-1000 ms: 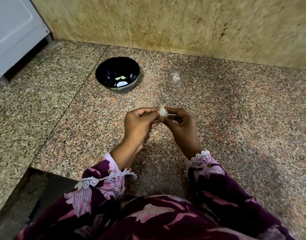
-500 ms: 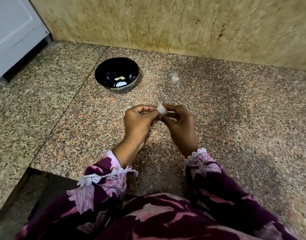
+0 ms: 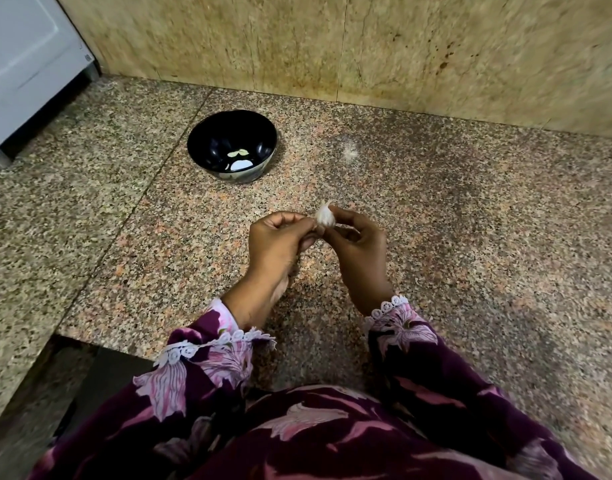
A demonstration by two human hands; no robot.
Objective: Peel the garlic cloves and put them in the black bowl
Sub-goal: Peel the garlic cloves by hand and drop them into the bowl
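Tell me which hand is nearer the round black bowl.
Left. The left hand is below the round black bowl in the picture, slightly right of it; the right hand is farther right.

Black bowl [image 3: 207, 147] glossy, likely ceramic; counter [image 3: 471, 220] speckled polished granite; garlic [image 3: 324, 216] skin papery.

Head view, steeply downward, close over granite counter [image 3: 471, 237].

Left hand [image 3: 278, 239] and right hand [image 3: 358, 244] fingertip to fingertip, both pinching, wrists low.
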